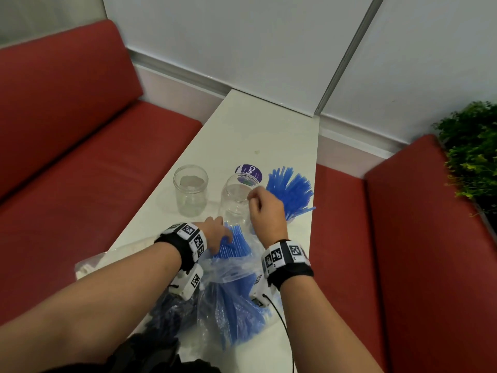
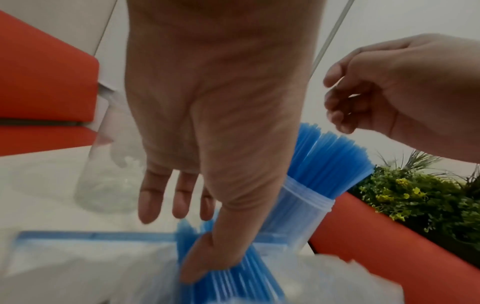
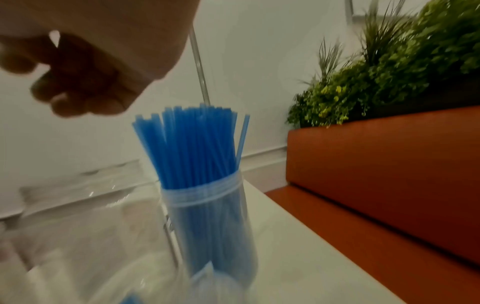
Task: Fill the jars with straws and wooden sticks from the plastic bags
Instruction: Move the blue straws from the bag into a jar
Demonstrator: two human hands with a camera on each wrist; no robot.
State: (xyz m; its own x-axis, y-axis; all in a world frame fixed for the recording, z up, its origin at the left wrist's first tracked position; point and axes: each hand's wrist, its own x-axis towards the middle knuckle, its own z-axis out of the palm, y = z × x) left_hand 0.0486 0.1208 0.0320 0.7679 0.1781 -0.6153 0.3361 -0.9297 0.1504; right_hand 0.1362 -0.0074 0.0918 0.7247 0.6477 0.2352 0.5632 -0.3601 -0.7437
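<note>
Two clear jars stand empty on the white table point(image 1: 258, 125): a left jar point(image 1: 191, 189) and a middle jar point(image 1: 235, 200). At the right a third jar point(image 1: 291, 192) point(image 3: 207, 205) is packed with blue straws. A clear plastic bag point(image 1: 231, 292) of blue straws point(image 2: 233, 283) lies near me. My left hand point(image 1: 215, 234) point(image 2: 179, 236) reaches into the bag's mouth with straight fingers, its thumb pressing on the straws. My right hand point(image 1: 254, 197) point(image 3: 59, 86) hovers over the middle jar's rim beside the full jar, fingers curled and holding nothing.
A purple lid point(image 1: 248, 172) lies behind the middle jar. A second clear bag point(image 1: 88, 265) with pale contents sits at the table's near left. Red benches point(image 1: 80, 157) flank the table, and green plants point(image 1: 473, 152) stand behind the right bench.
</note>
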